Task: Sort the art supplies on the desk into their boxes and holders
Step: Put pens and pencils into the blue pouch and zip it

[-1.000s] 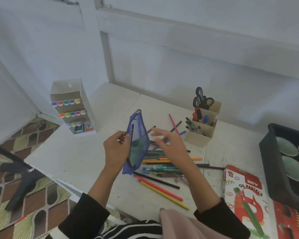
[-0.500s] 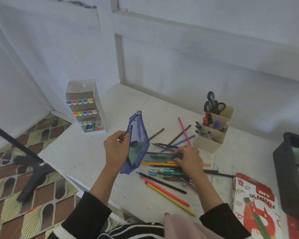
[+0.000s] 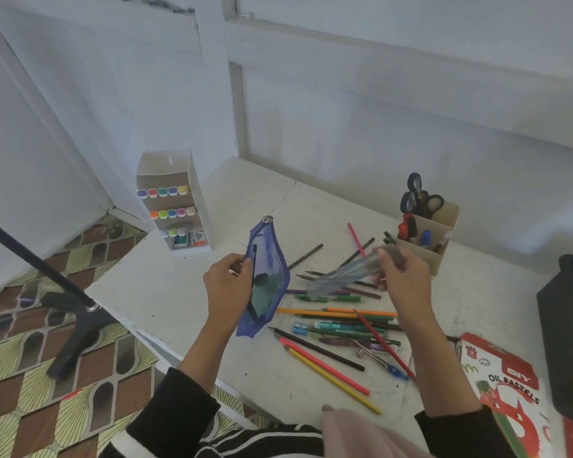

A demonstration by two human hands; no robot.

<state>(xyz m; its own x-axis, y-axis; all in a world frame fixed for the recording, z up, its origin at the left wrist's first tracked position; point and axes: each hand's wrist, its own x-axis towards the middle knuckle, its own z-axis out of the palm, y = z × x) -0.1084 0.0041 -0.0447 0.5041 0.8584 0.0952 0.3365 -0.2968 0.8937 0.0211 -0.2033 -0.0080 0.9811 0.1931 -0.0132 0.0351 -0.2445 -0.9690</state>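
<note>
My left hand [image 3: 227, 285] grips a blue see-through zip pouch [image 3: 267, 279] upright above the white desk [image 3: 166, 292], its open side facing right. My right hand [image 3: 402, 279] holds a flat, clear, blurred object like a ruler [image 3: 341, 272], lifted off the desk and angled down toward the pouch. Under both hands lies a loose pile of coloured pencils and pens [image 3: 338, 325]. A cardboard holder [image 3: 427, 242] with scissors and markers stands at the back right. A white marker rack [image 3: 174, 203] stands at the back left.
An oil pastels box [image 3: 506, 391] lies at the desk's front right. A black tray [image 3: 566, 332] sits at the right edge. A black tripod leg [image 3: 47, 279] stands on the patterned floor to the left. White walls close off the back.
My right hand went down to the pencil pile, took hold of the clear flat object and lifted it up to the right. The pouch stayed in my left hand.
</note>
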